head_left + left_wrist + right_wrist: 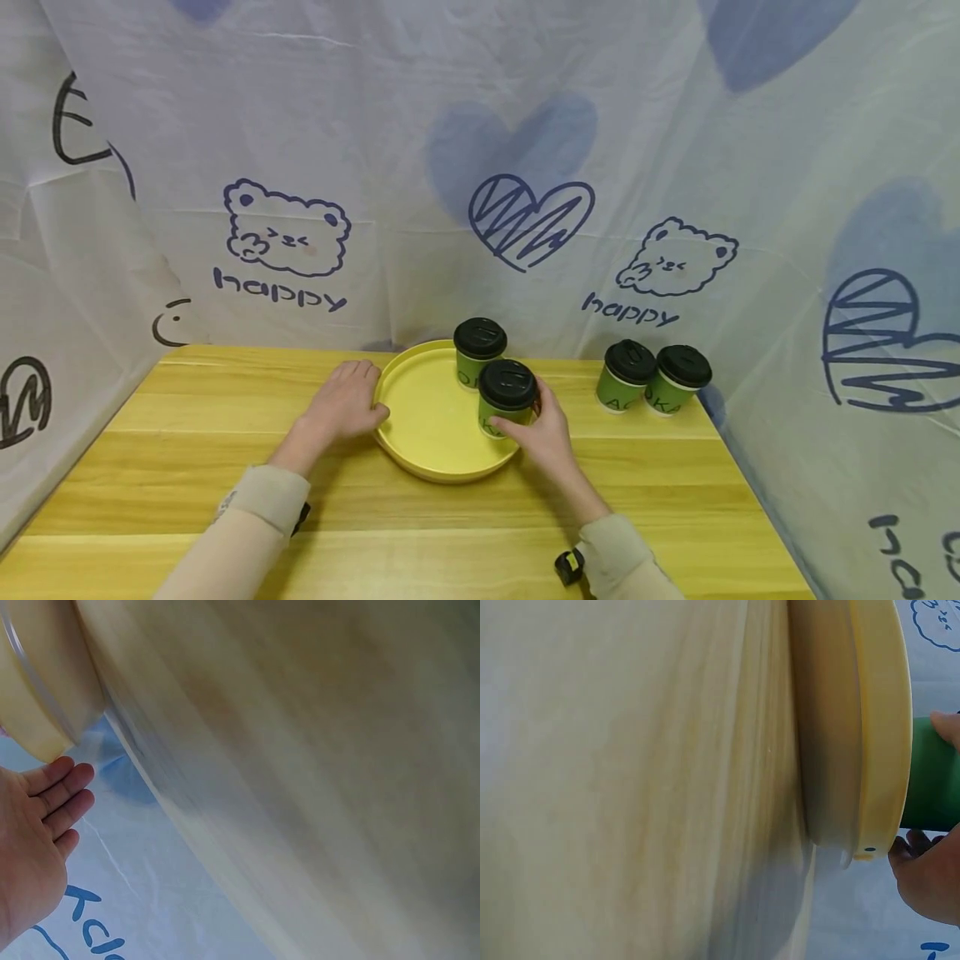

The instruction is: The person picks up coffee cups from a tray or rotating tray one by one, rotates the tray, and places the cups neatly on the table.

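A round yellow tray (427, 471) with a low rim lies on the wooden table. My right hand (546, 433) grips a green paper cup (491, 414) with a black lid, thumb across its front and fingers round the far side. The cup is upright over the tray's right part. Just behind it, a second lidded cup (468, 367) stands at the tray's back. My left hand (348, 400) rests at the tray's left rim, its thumb close to the edge. In the left wrist view, that hand's fingers (64, 795) are fairly straight beside the tray wall (37, 697).
Two more green cups with black lids, one (622, 385) beside the other (671, 390), stand on the table (420, 550) at the back right. A white curtain (405, 250) printed with hearts and bear faces hangs behind and along both sides.
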{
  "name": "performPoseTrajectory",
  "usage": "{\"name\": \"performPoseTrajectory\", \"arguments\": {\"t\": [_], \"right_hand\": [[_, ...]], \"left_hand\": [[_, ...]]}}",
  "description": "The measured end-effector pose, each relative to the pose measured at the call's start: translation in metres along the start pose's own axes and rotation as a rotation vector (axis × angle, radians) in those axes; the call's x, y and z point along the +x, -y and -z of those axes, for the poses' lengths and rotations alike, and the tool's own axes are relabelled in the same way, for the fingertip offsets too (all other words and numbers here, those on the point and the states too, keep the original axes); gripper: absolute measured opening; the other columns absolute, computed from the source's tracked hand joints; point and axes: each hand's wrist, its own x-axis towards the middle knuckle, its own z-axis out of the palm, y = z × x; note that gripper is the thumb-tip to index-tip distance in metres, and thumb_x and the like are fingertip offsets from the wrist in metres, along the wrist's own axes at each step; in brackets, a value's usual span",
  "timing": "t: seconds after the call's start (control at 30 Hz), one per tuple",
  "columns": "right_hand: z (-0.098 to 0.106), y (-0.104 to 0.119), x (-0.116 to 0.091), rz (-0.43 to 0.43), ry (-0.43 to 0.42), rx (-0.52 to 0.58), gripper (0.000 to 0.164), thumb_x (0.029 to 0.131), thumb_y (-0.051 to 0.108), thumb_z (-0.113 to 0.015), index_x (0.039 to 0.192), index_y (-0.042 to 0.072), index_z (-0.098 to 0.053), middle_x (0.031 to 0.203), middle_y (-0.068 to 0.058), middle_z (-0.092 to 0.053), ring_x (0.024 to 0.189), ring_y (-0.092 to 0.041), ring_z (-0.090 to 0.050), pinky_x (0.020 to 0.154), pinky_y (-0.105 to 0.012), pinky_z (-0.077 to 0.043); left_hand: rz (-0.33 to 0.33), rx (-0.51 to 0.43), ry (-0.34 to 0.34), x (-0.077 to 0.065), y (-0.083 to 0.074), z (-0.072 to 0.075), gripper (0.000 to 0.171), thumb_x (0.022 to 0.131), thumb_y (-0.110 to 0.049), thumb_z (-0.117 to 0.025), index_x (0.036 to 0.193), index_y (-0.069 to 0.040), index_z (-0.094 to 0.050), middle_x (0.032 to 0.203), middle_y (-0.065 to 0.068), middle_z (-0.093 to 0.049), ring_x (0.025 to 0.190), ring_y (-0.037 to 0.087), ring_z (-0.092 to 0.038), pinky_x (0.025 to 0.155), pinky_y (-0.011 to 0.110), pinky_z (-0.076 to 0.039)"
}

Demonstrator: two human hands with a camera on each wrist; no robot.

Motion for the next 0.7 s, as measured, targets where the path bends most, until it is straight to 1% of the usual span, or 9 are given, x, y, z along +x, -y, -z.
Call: {"name": "performPoseTrajectory", "arguments": {"t": [0.23, 0.47, 0.7], "right_hand": [[-0.0013, 0.0016, 0.0006, 0.013, -0.006, -0.013, 0.086, 0.077, 0.014, -0.091, 0.149, -0.002, -0.046, 0.148, -0.022, -0.054, 0.142, -0.037, -0.049, 0.119, -0.049, -0.040], [-0.0019, 0.0044, -0.0004, 0.003, 0.001, -0.016, 0.085, 0.078, 0.015, -0.091, 0.149, -0.001, -0.046, 0.148, -0.021, -0.055, 0.141, -0.037, -0.050, 0.119, -0.048, -0.040], [-0.0011, 0.0071, -0.0022, 0.009, -0.004, -0.022, 0.084, 0.078, 0.016, -0.091, 0.148, -0.002, -0.047, 0.146, -0.021, -0.056, 0.139, -0.037, -0.052, 0.117, -0.049, -0.042]], "left_hand": [[-0.002, 0.017, 0.007, 0.0000, -0.0009, 0.0002, 0.050, 0.088, -0.030, -0.064, 0.118, 0.008, -0.056, 0.113, 0.019, -0.055, 0.115, 0.039, -0.051, 0.117, 0.054, -0.036], [-0.004, 0.016, 0.000, -0.0003, -0.0007, -0.0007, 0.046, 0.087, -0.029, -0.064, 0.115, 0.007, -0.056, 0.111, 0.018, -0.055, 0.112, 0.038, -0.052, 0.116, 0.054, -0.037], [0.002, 0.011, 0.011, -0.0004, -0.0005, -0.0007, 0.050, 0.088, -0.029, -0.064, 0.120, 0.009, -0.056, 0.115, 0.020, -0.055, 0.116, 0.040, -0.051, 0.118, 0.055, -0.035]]}}
